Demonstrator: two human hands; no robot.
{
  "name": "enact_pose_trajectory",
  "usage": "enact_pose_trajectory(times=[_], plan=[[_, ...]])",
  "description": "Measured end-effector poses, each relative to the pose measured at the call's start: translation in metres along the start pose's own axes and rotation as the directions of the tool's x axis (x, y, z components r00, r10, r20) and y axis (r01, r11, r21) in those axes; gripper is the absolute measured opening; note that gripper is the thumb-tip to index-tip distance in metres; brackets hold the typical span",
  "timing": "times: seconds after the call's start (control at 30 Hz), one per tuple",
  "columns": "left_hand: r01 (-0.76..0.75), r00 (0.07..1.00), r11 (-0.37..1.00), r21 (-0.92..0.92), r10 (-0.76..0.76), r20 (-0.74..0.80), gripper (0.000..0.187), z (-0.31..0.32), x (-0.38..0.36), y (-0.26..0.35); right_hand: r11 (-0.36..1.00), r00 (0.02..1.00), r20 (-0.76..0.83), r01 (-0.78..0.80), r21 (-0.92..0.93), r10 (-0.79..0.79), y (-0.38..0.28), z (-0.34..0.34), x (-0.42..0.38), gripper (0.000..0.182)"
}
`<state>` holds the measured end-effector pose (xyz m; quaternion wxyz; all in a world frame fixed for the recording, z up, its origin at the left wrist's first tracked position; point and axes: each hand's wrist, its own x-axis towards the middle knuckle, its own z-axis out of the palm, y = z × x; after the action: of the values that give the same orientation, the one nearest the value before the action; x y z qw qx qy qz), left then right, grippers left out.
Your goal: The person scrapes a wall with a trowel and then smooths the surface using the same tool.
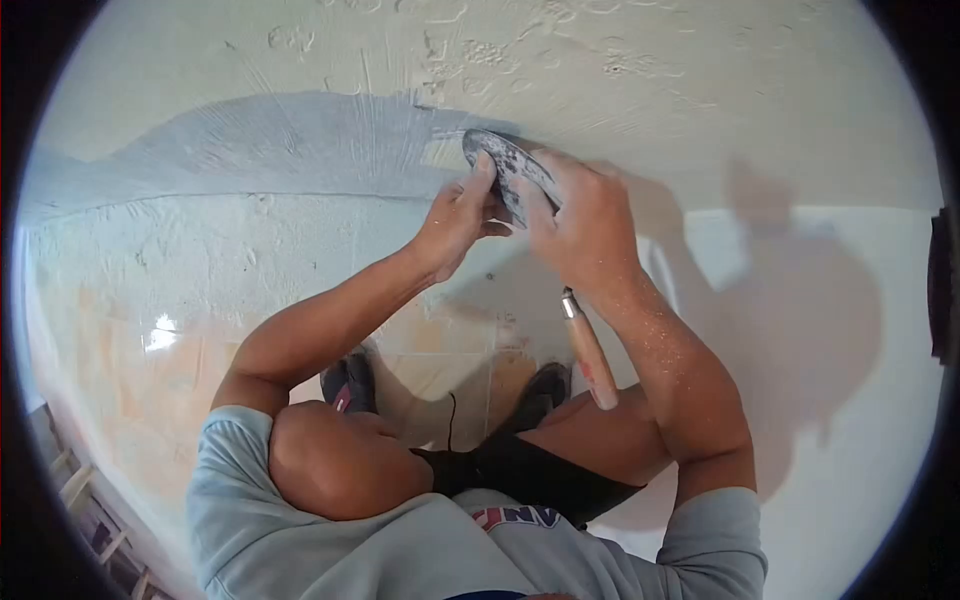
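Note:
A trowel with a grey, plaster-smeared metal blade [508, 162] and a wooden handle [590, 362] is pressed against a white textured wall. My right hand [585, 225] grips it, and the handle sticks out below my wrist. My left hand [458, 218] holds the blade's left edge with its fingertips. The blade rests at the right end of a grey, damp-looking patch of plaster [280, 145].
The wall [700, 90] is rough, with swirl marks. Below it lies a glossy tiled floor [160, 340]. My bent knees [340, 460] and dark shoes [348, 382] are under my arms. Wooden slats [90, 520] show at the lower left.

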<state>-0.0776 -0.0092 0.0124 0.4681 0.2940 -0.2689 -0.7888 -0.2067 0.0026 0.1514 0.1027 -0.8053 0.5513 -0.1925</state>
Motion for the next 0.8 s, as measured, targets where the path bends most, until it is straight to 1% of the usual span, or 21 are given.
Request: enact_pose_trajectory(times=[0.03,0.07,0.1,0.13,0.2,0.23,0.27,0.33,0.37,0.4,0.47,0.5,0.57,0.6,0.67,0.77,0.8], plan=[[-0.022,1.0,1.0,0.006,0.022,0.009,0.068,0.001,-0.004,0.005,1.0,1.0,0.0,0.005,0.024,-0.005,-0.001,0.002,0.001,0.023],[-0.006,1.0,1.0,0.005,0.006,0.001,0.068,-0.001,-0.003,0.005,0.999,1.0,0.003,0.007,0.046,-0.007,-0.002,0.002,0.001,0.023],[0.02,1.0,1.0,0.001,-0.02,-0.005,0.069,-0.002,-0.004,0.002,0.999,0.998,0.049,-0.037,0.033,0.035,-0.011,-0.004,0.001,0.023],[0.021,0.999,1.0,0.002,-0.021,-0.036,0.069,0.001,-0.005,0.003,0.999,0.998,0.038,-0.045,0.025,0.044,-0.011,-0.004,-0.001,0.023],[-0.002,0.999,1.0,-0.016,0.002,-0.036,0.069,0.004,0.0,-0.001,1.0,1.0,0.007,0.003,-0.005,-0.003,-0.002,-0.002,-0.002,0.023],[-0.007,0.999,1.0,-0.003,0.007,-0.039,0.067,0.008,-0.001,-0.001,0.997,0.997,-0.062,0.053,0.054,-0.05,0.001,-0.001,-0.005,0.018],[0.002,1.0,1.0,0.01,-0.002,-0.013,0.067,0.013,0.0,-0.001,0.997,0.996,-0.066,0.063,0.052,-0.059,0.003,-0.007,-0.007,0.018],[0.01,1.0,0.998,0.059,-0.011,0.011,0.063,0.028,-0.003,0.004,0.996,0.998,-0.068,0.014,0.093,-0.007,0.008,-0.023,-0.017,0.018],[0.003,1.0,0.999,0.047,-0.003,0.007,0.063,0.035,-0.002,0.003,0.995,0.994,-0.104,0.034,0.09,-0.024,0.01,-0.027,-0.019,0.017],[-0.009,1.0,0.999,0.038,0.008,0.025,0.062,0.041,0.0,0.003,0.996,0.994,-0.099,0.042,0.083,-0.034,0.012,-0.032,-0.02,0.017],[-0.033,0.996,0.999,0.04,0.029,0.081,0.061,0.04,0.008,0.001,1.0,0.999,-0.049,-0.012,-0.025,0.011,0.013,-0.038,-0.018,0.024],[-0.035,0.996,0.999,0.039,0.031,0.079,0.061,0.04,0.008,0.002,1.0,0.999,-0.048,-0.009,-0.025,0.008,0.013,-0.038,-0.018,0.024],[-0.008,0.997,0.998,0.057,0.004,0.074,0.065,0.037,0.004,0.004,0.999,0.995,-0.087,0.043,0.022,-0.041,0.01,-0.034,-0.016,0.016],[-0.005,0.998,0.998,0.059,0.001,0.066,0.065,0.032,0.001,0.003,0.999,0.996,-0.083,0.042,0.029,-0.04,0.006,-0.03,-0.015,0.016],[-0.058,0.998,0.998,-0.01,0.059,0.032,0.064,0.024,-0.005,0.005,0.999,1.0,-0.016,0.025,0.037,-0.024,-0.007,-0.024,-0.009,0.017],[-0.053,0.995,0.997,-0.057,0.048,-0.089,0.068,-0.002,-0.013,0.003,0.983,0.982,-0.047,0.186,0.001,-0.185,-0.013,0.011,0.005,0.015],[-0.075,0.992,0.995,-0.06,0.069,-0.104,0.069,-0.006,-0.02,0.006,0.988,0.99,0.059,0.13,-0.083,-0.125,-0.025,0.015,0.009,0.012]])
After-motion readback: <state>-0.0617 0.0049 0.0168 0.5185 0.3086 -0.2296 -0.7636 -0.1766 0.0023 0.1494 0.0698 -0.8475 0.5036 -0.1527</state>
